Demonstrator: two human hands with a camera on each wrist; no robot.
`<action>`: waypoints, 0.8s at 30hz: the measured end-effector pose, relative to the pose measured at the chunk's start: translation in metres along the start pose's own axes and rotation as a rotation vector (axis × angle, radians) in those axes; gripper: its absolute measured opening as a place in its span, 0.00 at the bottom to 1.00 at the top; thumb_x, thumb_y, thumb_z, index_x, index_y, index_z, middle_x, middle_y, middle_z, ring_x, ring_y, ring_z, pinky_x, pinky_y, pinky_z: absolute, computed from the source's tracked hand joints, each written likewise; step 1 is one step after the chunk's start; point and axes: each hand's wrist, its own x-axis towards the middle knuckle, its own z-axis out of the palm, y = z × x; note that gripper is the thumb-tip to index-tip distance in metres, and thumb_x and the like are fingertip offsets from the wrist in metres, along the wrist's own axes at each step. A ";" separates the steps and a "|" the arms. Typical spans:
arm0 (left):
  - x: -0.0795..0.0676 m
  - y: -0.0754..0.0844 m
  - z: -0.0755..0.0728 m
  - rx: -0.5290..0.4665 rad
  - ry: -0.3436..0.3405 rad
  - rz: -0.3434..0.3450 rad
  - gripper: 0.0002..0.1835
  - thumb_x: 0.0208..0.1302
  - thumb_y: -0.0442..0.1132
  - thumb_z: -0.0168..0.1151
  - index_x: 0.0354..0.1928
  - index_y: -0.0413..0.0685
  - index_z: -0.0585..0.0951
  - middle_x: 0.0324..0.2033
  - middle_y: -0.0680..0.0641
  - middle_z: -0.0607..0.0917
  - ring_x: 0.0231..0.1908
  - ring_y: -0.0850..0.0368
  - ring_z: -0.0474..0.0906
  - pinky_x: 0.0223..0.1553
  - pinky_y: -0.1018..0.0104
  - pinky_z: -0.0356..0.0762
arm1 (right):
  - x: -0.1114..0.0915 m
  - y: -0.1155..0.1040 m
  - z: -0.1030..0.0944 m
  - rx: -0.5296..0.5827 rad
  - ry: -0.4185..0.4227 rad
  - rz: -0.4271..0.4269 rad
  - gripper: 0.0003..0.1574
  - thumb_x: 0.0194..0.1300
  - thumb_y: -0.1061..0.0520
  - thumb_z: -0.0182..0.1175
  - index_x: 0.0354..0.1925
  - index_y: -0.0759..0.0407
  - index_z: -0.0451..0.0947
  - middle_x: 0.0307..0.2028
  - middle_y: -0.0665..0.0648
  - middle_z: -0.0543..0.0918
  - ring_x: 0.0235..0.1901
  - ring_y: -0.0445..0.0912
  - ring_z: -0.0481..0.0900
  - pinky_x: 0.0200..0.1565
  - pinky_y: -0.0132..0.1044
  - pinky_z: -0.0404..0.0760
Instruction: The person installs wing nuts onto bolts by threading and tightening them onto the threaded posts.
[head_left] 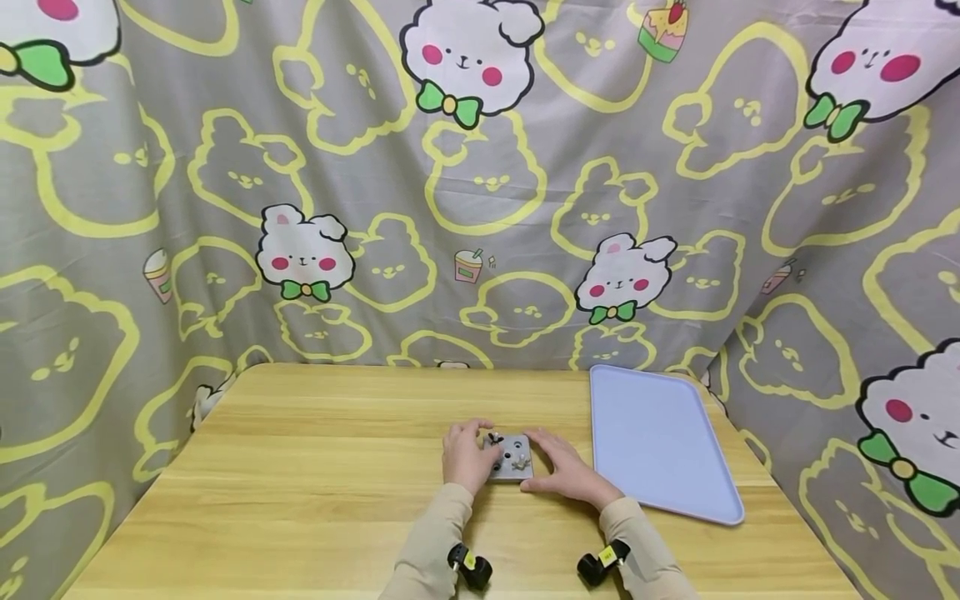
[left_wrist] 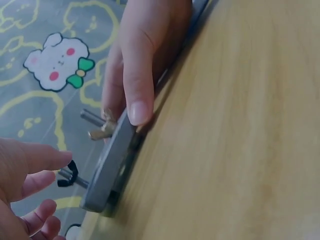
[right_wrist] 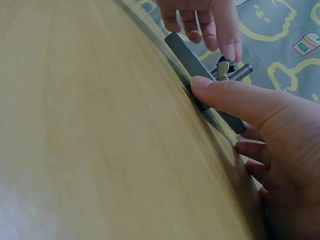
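Note:
A grey metal plate (head_left: 511,447) with several round holes is near the middle of the table, two threaded bolts standing up from it. A black wing nut (left_wrist: 74,173) is on the far-left bolt, and a brass-coloured wing nut (left_wrist: 103,131) is on the near-right one. My right hand (head_left: 567,472) grips the plate's right end, its thumb (right_wrist: 202,83) against the near edge and fingers round the far side. Over the left part of the plate is my left hand (head_left: 467,459), fingers spread and loosely bent, one fingertip right at the black wing nut.
A light blue tray (head_left: 660,442) lies on the right side of the wooden table (head_left: 300,483), just beyond my right hand. A patterned grey curtain (head_left: 390,192) hangs behind and along both sides. A black camera is strapped on each wrist.

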 end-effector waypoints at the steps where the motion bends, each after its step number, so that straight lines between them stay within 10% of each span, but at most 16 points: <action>1: -0.001 0.002 -0.001 -0.008 -0.002 0.006 0.18 0.49 0.39 0.74 0.45 0.55 0.84 0.44 0.44 0.78 0.48 0.47 0.71 0.44 0.53 0.70 | 0.000 0.000 0.000 0.000 -0.001 0.003 0.59 0.53 0.36 0.70 0.74 0.53 0.56 0.75 0.66 0.55 0.74 0.67 0.48 0.70 0.70 0.45; 24: -0.013 0.003 0.001 0.045 -0.023 0.067 0.12 0.49 0.41 0.74 0.39 0.56 0.87 0.41 0.46 0.79 0.46 0.47 0.72 0.44 0.53 0.71 | 0.000 0.000 -0.001 0.011 0.003 -0.015 0.59 0.53 0.36 0.69 0.74 0.55 0.56 0.74 0.67 0.56 0.74 0.67 0.49 0.69 0.71 0.47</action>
